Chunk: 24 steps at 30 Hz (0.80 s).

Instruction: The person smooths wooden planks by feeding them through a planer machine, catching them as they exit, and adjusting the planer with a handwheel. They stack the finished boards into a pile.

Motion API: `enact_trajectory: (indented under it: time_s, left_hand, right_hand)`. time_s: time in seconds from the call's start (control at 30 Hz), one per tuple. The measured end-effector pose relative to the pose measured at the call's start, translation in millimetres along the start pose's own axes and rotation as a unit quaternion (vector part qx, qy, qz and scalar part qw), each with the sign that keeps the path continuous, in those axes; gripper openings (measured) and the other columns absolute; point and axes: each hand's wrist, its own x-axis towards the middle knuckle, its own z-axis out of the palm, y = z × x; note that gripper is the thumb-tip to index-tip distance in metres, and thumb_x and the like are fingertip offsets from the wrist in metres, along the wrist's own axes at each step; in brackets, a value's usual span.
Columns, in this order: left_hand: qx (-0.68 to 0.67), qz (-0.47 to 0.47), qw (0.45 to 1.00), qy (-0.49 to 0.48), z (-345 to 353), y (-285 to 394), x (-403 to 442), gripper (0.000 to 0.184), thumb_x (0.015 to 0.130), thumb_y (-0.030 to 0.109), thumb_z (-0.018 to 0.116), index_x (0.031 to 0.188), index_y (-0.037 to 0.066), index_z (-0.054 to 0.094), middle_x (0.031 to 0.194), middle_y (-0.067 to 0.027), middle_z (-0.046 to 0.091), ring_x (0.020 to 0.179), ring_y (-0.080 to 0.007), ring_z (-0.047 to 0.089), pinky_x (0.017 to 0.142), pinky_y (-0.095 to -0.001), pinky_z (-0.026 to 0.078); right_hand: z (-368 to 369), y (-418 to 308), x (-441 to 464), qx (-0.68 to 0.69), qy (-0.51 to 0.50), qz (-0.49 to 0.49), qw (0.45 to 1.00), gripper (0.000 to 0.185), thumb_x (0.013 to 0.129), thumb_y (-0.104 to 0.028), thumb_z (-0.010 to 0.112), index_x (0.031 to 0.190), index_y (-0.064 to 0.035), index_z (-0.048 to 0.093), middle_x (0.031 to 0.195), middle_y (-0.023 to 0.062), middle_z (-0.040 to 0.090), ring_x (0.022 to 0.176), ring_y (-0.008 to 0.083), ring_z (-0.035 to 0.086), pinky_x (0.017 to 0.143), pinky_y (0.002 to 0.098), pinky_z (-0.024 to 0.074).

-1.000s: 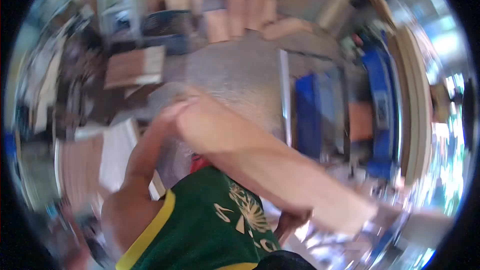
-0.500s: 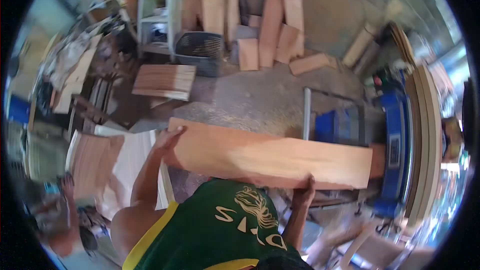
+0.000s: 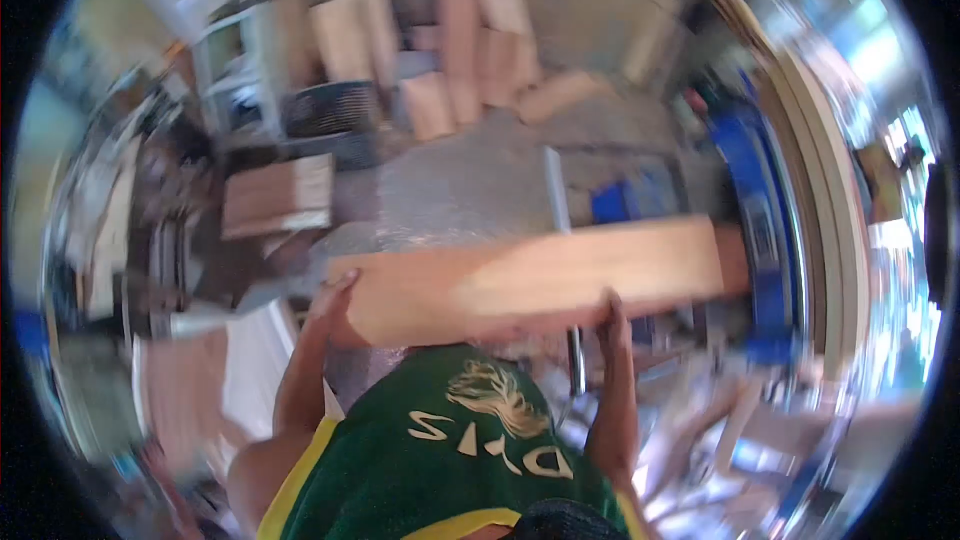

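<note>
A long, flat wooden board (image 3: 540, 275) lies across the view in front of my green shirt, its right end slightly higher than its left. My left hand (image 3: 338, 295) grips the left end, with the thumb over the face of the board. Along the lower edge, right of the middle, my right hand (image 3: 612, 312) holds the board, thumb on top. The fingers beneath the board are hidden from view.
Boards (image 3: 460, 45) lean at the back beside a dark basket (image 3: 330, 110). Blue equipment (image 3: 755, 230) and tall stacked panels (image 3: 825, 200) stand at the right. Wide striped panels (image 3: 185, 380) are at the lower left, near another person's arm (image 3: 172, 490).
The board has swung from a steep slant to nearly level, and its right end has risen. Both hands stay on it. The surroundings have shifted with the camera.
</note>
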Motion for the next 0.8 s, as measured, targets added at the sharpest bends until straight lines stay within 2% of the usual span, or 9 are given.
enact_trajectory:
  time_s: [0.1, 0.23, 0.33, 0.43, 0.5, 0.53, 0.6, 0.73, 0.8]
  left_hand:
    - [0.051, 0.042, 0.998, -0.014, -3, -6, 11, 0.070, 0.089, 0.042, 0.072, 0.136, -0.003, 0.049, 0.127, -0.0116, 0.060, 0.110, -0.0249, 0.060, 0.094, -0.0385, 0.050]
    - [0.074, 0.087, 0.990, -0.079, 29, 1, 18, 0.076, 0.087, 0.047, 0.073, 0.137, -0.005, 0.049, 0.131, -0.0129, 0.057, 0.116, -0.0246, 0.057, 0.099, -0.0379, 0.046]
    - [0.094, 0.056, 0.990, -0.093, 15, -13, 26, 0.081, 0.086, 0.051, 0.073, 0.138, -0.006, 0.047, 0.134, -0.0142, 0.055, 0.119, -0.0247, 0.054, 0.099, -0.0378, 0.045]
    - [0.053, -0.011, 0.992, -0.110, 25, -14, 25, 0.080, 0.089, 0.052, 0.068, 0.139, -0.006, 0.046, 0.136, -0.0155, 0.053, 0.119, -0.0253, 0.054, 0.099, -0.0380, 0.046]
    - [0.072, -0.009, 0.990, -0.122, 69, 6, -15, 0.075, 0.092, 0.050, 0.065, 0.138, -0.006, 0.046, 0.137, -0.0158, 0.053, 0.121, -0.0252, 0.054, 0.099, -0.0381, 0.046]
    - [0.107, 0.012, 0.987, -0.116, 88, 17, -35, 0.072, 0.094, 0.048, 0.063, 0.138, -0.006, 0.046, 0.136, -0.0157, 0.053, 0.122, -0.0249, 0.054, 0.100, -0.0380, 0.045]
    - [0.086, 0.014, 0.989, -0.120, 82, 8, -20, 0.069, 0.095, 0.046, 0.061, 0.138, -0.006, 0.046, 0.136, -0.0155, 0.053, 0.122, -0.0244, 0.053, 0.101, -0.0377, 0.045]
    - [0.042, 0.000, 0.991, -0.130, 72, -5, 7, 0.066, 0.096, 0.043, 0.059, 0.139, -0.004, 0.045, 0.136, -0.0157, 0.053, 0.124, -0.0242, 0.052, 0.102, -0.0379, 0.044]
    - [0.044, -0.005, 0.990, -0.133, 70, -7, 11, 0.066, 0.096, 0.044, 0.059, 0.140, -0.003, 0.045, 0.137, -0.0159, 0.052, 0.125, -0.0245, 0.052, 0.103, -0.0382, 0.044]
  right_hand:
    - [11, -10, 0, -0.034, 0.147, 0.027, 0.988, 0.039, 0.084, -0.050, 0.073, 0.090, -0.0122, 0.065, 0.065, -0.0028, 0.049, 0.051, 0.0108, 0.044, 0.047, 0.0290, 0.0340]
    - [26, -27, -15, -0.003, 0.223, -0.043, 0.974, 0.065, 0.079, -0.064, 0.069, 0.099, -0.0017, 0.066, 0.078, 0.0042, 0.059, 0.065, 0.0156, 0.057, 0.055, 0.0322, 0.0449]
    - [13, 5, -4, -0.125, 0.292, -0.219, 0.923, 0.070, 0.085, -0.059, 0.067, 0.110, 0.0058, 0.063, 0.089, 0.0111, 0.066, 0.073, 0.0235, 0.062, 0.066, 0.0372, 0.0498]
    - [-1, -1, -62, -0.217, 0.372, -0.252, 0.867, 0.067, 0.087, -0.052, 0.068, 0.120, 0.0057, 0.059, 0.099, 0.0164, 0.066, 0.089, 0.0320, 0.062, 0.084, 0.0436, 0.0483]
    - [-24, 23, -75, -0.396, 0.516, -0.247, 0.719, 0.064, 0.085, -0.044, 0.069, 0.126, 0.0026, 0.056, 0.112, 0.0189, 0.063, 0.108, 0.0369, 0.055, 0.099, 0.0479, 0.0402]
    - [-27, 22, -89, -0.400, 0.545, -0.184, 0.713, 0.066, 0.082, -0.038, 0.071, 0.131, 0.0024, 0.052, 0.121, 0.0216, 0.058, 0.119, 0.0389, 0.048, 0.107, 0.0485, 0.0326]
    - [-36, 38, -94, -0.392, 0.601, -0.127, 0.684, 0.079, 0.080, -0.035, 0.072, 0.142, 0.0025, 0.038, 0.122, 0.0247, 0.056, 0.121, 0.0417, 0.046, 0.107, 0.0495, 0.0337]
    - [-45, 65, -71, -0.320, 0.586, -0.107, 0.737, 0.092, 0.079, -0.030, 0.072, 0.149, 0.0022, 0.023, 0.125, 0.0289, 0.054, 0.122, 0.0445, 0.046, 0.106, 0.0505, 0.0358]
    - [-47, 62, -73, -0.240, 0.531, -0.081, 0.809, 0.089, 0.078, -0.019, 0.063, 0.149, 0.0058, 0.015, 0.127, 0.0308, 0.053, 0.119, 0.0485, 0.049, 0.102, 0.0524, 0.0398]
